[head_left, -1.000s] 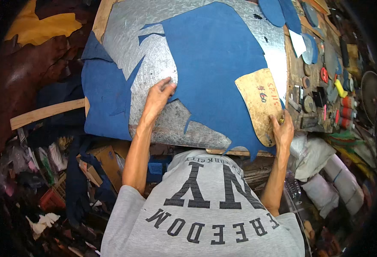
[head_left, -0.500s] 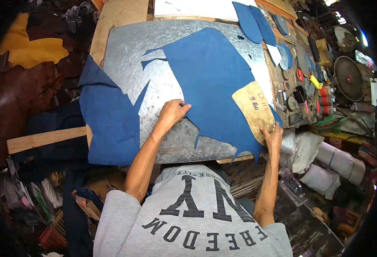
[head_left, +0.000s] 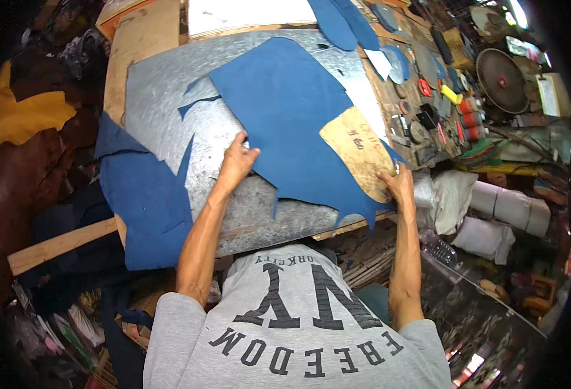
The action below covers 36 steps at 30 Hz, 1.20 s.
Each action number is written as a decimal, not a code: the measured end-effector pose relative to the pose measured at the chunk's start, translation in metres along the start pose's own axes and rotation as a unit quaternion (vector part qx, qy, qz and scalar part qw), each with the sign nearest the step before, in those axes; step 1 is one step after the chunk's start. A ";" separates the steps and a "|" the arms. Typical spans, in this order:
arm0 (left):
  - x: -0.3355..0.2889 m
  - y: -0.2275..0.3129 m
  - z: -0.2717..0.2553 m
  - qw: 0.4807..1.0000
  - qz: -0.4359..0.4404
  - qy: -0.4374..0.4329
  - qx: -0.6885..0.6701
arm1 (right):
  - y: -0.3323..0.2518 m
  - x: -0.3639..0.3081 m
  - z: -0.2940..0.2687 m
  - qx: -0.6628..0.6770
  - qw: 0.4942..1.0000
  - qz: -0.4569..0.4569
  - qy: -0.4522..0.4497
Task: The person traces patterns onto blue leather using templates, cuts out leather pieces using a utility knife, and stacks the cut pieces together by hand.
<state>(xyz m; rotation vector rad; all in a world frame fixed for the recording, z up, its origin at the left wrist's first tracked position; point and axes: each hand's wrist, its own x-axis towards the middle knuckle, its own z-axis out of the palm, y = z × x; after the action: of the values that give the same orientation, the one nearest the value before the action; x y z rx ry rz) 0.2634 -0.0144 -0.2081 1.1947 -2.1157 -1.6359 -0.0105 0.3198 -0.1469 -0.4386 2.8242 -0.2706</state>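
Observation:
A large sheet of blue leather (head_left: pixel 285 123) with ragged edges lies on a scratched metal plate (head_left: pixel 159 91). My left hand (head_left: pixel 235 162) pinches the sheet's left edge between thumb and fingers. A tan template (head_left: pixel 356 152) with handwritten marks rests along the sheet's right side. My right hand (head_left: pixel 399 186) is closed at the template's lower right end, its thumb on the template and its fingers by the leather edge. Something small and silvery shows at those fingers, too small to name. Beside my left forearm, another blue leather piece (head_left: pixel 146 201) hangs over the plate's left edge.
Blue cut pieces (head_left: pixel 334 24) and a white sheet (head_left: pixel 249 16) lie at the back. Along the bench's right side are red-handled scissors (head_left: pixel 424 87), a yellow tool (head_left: pixel 451 94) and several red-labelled containers (head_left: pixel 471 119). A round fan (head_left: pixel 502 81) stands beyond. A wooden plank (head_left: pixel 65 245) juts out left.
The whole view has shifted and tilted slightly. My left hand has moved a little farther up the sheet's left edge. My right hand stays at the template's lower end.

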 end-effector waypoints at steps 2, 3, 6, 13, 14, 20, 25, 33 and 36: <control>0.029 -0.011 -0.021 0.997 0.055 0.043 0.030 | -0.005 -0.007 0.005 -0.046 0.999 -0.028 0.005; 0.051 -0.016 -0.045 0.990 0.073 0.070 0.098 | -0.022 -0.019 0.000 -0.022 0.999 -0.036 0.013; 0.091 0.009 -0.104 0.918 0.087 0.170 0.347 | -0.035 -0.042 -0.006 0.013 0.999 -0.037 0.006; 0.021 0.002 0.003 0.875 0.244 0.135 0.395 | -0.084 -0.067 0.009 0.321 0.933 0.019 -0.158; -0.006 0.001 0.023 0.893 0.214 0.099 0.383 | -0.103 -0.078 0.002 0.356 0.904 0.070 -0.224; -0.084 0.000 0.063 0.933 0.183 0.063 0.304 | -0.120 -0.097 0.045 0.524 0.805 0.075 -0.269; -0.082 0.008 0.069 0.965 0.167 0.062 0.194 | -0.138 -0.073 0.058 0.580 0.721 0.105 -0.365; -0.106 0.070 0.182 0.957 0.227 -0.161 -0.083 | -0.071 -0.051 0.039 0.547 0.807 0.088 -0.204; -0.106 0.061 0.179 0.914 0.379 -0.107 0.100 | -0.022 -0.059 0.017 0.483 0.857 0.110 -0.145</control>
<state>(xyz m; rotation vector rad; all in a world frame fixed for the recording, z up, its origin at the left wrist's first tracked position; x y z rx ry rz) 0.1959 0.1904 -0.1872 0.1400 -2.4636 -1.2337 0.0543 0.3159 -0.1445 0.0759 2.0479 -1.3378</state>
